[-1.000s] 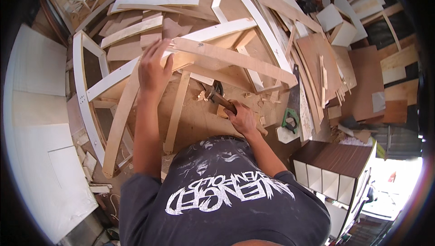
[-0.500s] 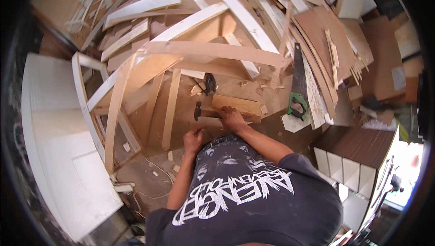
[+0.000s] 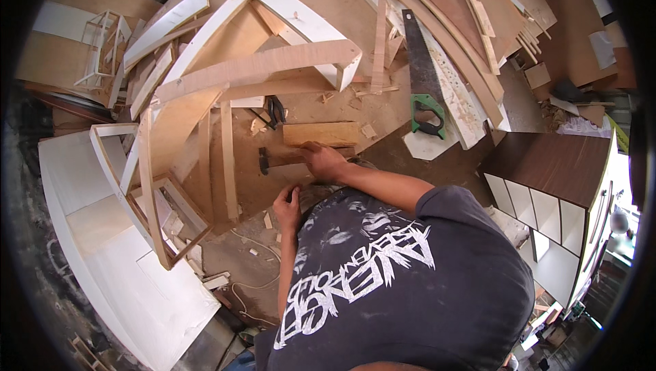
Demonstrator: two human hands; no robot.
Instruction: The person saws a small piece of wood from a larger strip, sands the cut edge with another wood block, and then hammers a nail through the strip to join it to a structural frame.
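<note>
My right hand (image 3: pixel 324 161) is wrapped round the handle of a hammer (image 3: pixel 264 160), whose dark head points left. The handle looks smeared. Just beyond that hand lies a yellowish wood block (image 3: pixel 321 133) on the brown work surface. My left hand (image 3: pixel 288 205) is nearer to me and left of the right one, apart from the hammer. Its fingers are curled with thumb and forefinger close together; anything small between them cannot be made out. Black-handled pliers (image 3: pixel 275 111) rest past the hammer, beside the block's left end.
Beyond the block, a frame of white and bare wooden strips (image 3: pixel 273 60) rises. A green-handled handsaw (image 3: pixel 428 115) lies to the right near stacked boards (image 3: pixel 451 16). White panels (image 3: pixel 157 289) stand at left, a dark-topped cabinet (image 3: pixel 547 166) at right. A thin cable (image 3: pixel 236 296) runs over the floor.
The whole view has shifted, so the surroundings sit differently in the picture. My right hand still holds the hammer beside the block, and my left hand stays curled nearby.
</note>
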